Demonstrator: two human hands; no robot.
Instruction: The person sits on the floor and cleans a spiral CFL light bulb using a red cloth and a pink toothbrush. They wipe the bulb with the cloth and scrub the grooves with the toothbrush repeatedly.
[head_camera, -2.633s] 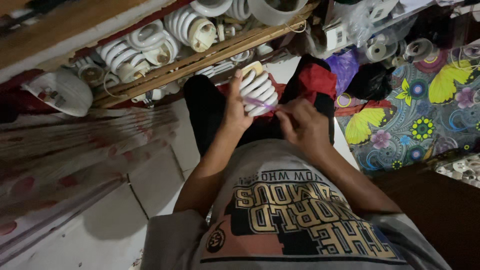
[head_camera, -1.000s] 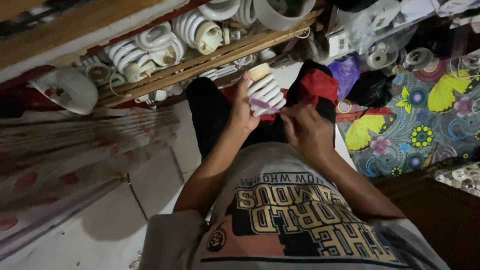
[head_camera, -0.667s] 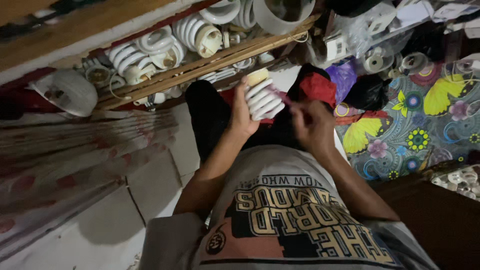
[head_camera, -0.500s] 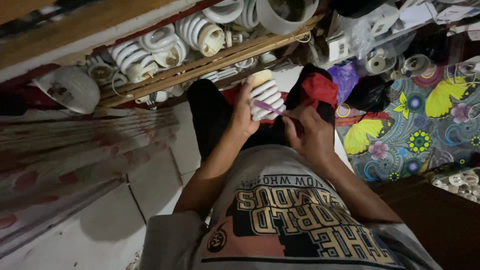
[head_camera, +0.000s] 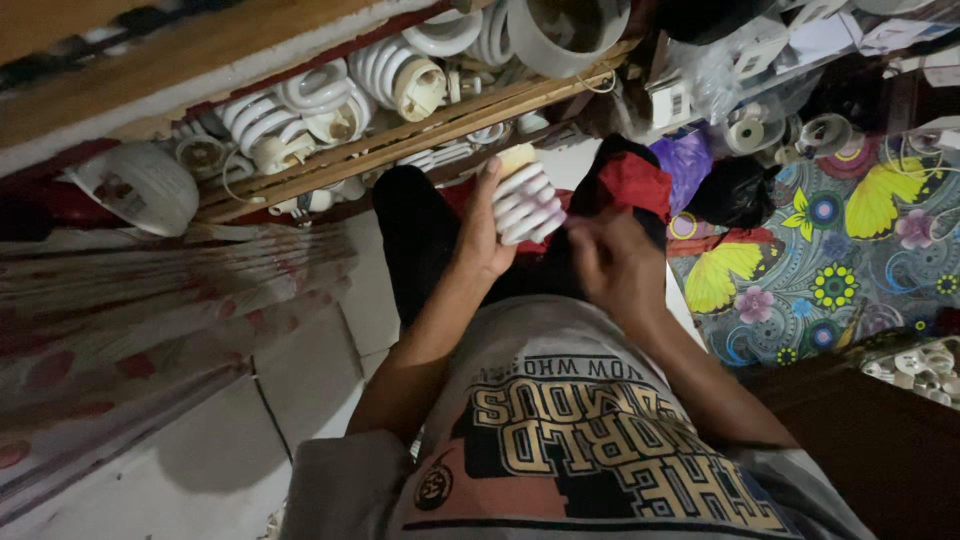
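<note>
Both hands sit much where they were half a second ago, the spiral lamp turned only slightly in the grip. Seen from the head camera, the person's left hand (head_camera: 487, 235) is wrapped around a white spiral lamp (head_camera: 527, 198), thumb on the near side and fingers behind it, the lamp's cream base pointing away toward the shelf. It is held above the lap, over black trousers (head_camera: 425, 235) and a red cloth (head_camera: 630, 185). The right hand (head_camera: 615, 262) is just beside the lamp's coils, its fingertips pinched close together at the glass; whether they hold anything small cannot be told in the dim light.

Beyond the hands runs a wooden shelf (head_camera: 400, 140) crowded with more spiral lamps (head_camera: 395, 75), lying on their sides, and a grey plastic tub (head_camera: 565, 35) at its far end. A white domed fitting (head_camera: 140, 185) rests at the left of the shelf. To the right lies a flowered mat (head_camera: 850, 250) with yellow butterfly shapes, with rolls of tape (head_camera: 745, 133) and a black bag (head_camera: 735, 195) near its upper edge. Pale floor tiles (head_camera: 300, 380) show at lower left, beside a striped pinkish cloth (head_camera: 130, 330). The person wears a grey printed shirt (head_camera: 590, 440).
</note>
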